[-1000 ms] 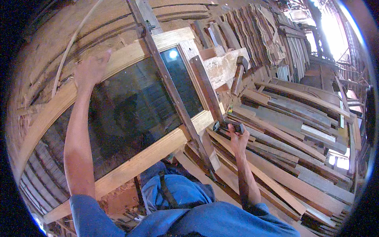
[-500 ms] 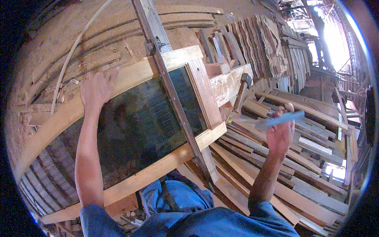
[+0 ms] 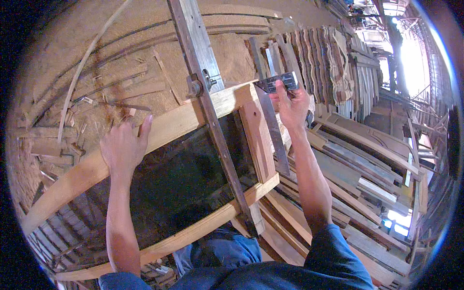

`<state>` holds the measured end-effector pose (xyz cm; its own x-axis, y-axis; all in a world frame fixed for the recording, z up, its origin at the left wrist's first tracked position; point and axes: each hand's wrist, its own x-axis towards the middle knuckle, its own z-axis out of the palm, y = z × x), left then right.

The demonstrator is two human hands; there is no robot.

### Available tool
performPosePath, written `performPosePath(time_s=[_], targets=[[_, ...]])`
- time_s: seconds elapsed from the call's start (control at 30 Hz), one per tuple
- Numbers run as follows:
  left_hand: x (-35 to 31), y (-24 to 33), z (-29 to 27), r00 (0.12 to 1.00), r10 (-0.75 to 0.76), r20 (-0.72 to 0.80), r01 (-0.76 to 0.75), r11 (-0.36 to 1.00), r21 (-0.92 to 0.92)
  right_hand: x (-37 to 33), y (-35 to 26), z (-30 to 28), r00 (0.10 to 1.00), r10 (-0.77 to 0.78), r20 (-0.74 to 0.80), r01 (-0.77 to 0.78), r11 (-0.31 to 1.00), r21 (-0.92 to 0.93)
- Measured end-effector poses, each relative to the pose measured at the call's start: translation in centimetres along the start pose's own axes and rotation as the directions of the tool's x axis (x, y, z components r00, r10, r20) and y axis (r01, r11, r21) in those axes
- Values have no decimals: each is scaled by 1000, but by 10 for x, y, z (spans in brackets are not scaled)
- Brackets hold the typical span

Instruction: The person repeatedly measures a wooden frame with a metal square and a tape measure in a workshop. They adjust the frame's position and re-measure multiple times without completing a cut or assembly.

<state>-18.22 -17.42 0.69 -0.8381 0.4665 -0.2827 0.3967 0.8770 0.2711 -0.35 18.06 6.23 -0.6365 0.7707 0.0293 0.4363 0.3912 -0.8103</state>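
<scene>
A large wooden frame [image 3: 176, 124] lies in front of me, with pale long rails and a reddish crosspiece [image 3: 258, 140] near its right end. My left hand [image 3: 124, 147] grips the far rail, fingers over its outer edge and thumb apart. My right hand [image 3: 293, 112] is closed around the dark stock of a try square [image 3: 286, 81] at the frame's far right corner. Its metal blade [image 3: 274, 130] runs toward me beside the crosspiece; whether it touches cannot be made out. A long bar clamp [image 3: 218, 140] crosses both rails left of the crosspiece.
Wood offcuts and sawdust [image 3: 130, 72] cover the ground beyond the frame. Many boards [image 3: 357, 203] lie piled to the right. Wavy-edged wooden pieces [image 3: 314, 67] are stacked at the far right. A pale cable or strip [image 3: 82, 72] curves along the left.
My right hand has moved left and away from me, bringing the try square from over the boards to the frame's corner. My left hand stays on the far rail.
</scene>
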Motion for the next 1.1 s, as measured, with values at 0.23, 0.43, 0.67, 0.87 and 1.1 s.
performPosePath(time_s=[0.23,0.43,0.67,0.87,1.1], targets=[[0,1,-4,999,15,-43,-15,1000,8,10,2,25,999,-2,-46,5,998,67],[-1,-1,1,995,29,-90,-28,1000,10,10,5,35,997,-32,-68,37,997,73],[1,0,-1,996,28,-86,-27,1000,12,6,10,43,996,-37,-80,45,994,99],[1,-1,0,997,26,-77,-26,1000,12,3,15,47,990,-62,-126,75,992,99],[-1,-1,2,999,12,-35,-10,999,42,30,9,5,981,128,144,-116,989,-89]])
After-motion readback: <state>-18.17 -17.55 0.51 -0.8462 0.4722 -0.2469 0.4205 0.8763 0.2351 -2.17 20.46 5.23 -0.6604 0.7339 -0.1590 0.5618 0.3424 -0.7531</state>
